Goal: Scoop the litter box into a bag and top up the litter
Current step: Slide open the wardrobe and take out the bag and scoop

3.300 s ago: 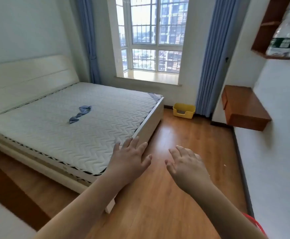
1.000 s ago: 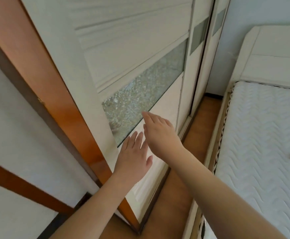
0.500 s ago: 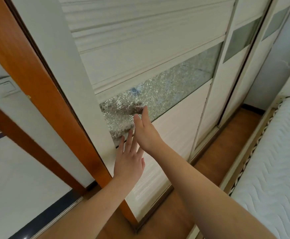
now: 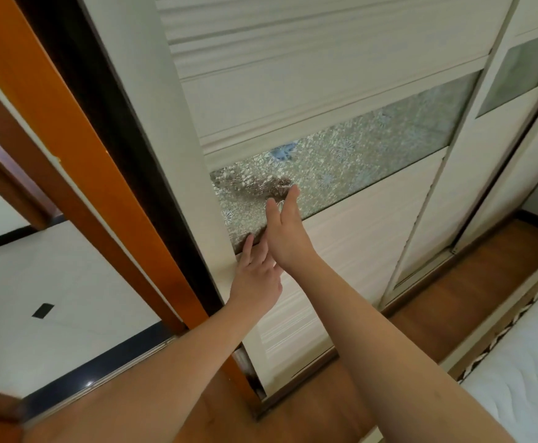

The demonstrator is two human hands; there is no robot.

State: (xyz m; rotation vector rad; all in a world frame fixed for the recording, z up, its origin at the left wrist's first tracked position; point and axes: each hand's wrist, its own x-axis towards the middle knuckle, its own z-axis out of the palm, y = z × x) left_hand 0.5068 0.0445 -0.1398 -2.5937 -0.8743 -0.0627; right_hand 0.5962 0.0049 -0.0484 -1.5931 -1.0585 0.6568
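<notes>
Since the earlier frame both hands have closed in on the sliding wardrobe door (image 4: 341, 251), and a dark gap now shows at its left edge. Left hand (image 4: 256, 276) lies flat, fingers straight, below the frosted glass strip (image 4: 357, 161); right hand (image 4: 285, 230) edge-on against it, empty. Litter box, bag, scoop out of view; judging by that, nothing scooped or topped up.

Both hands (image 4: 256, 276) (image 4: 285, 233) outstretched, fingers straight

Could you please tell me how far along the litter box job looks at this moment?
Nothing looks done: no litter box, bag or scoop is in view. In hand: both hands, the left hand and right hand, reach with straight fingers to the sliding wardrobe door by its patterned glass. Scooping, bagging and topping up all remain.
</notes>
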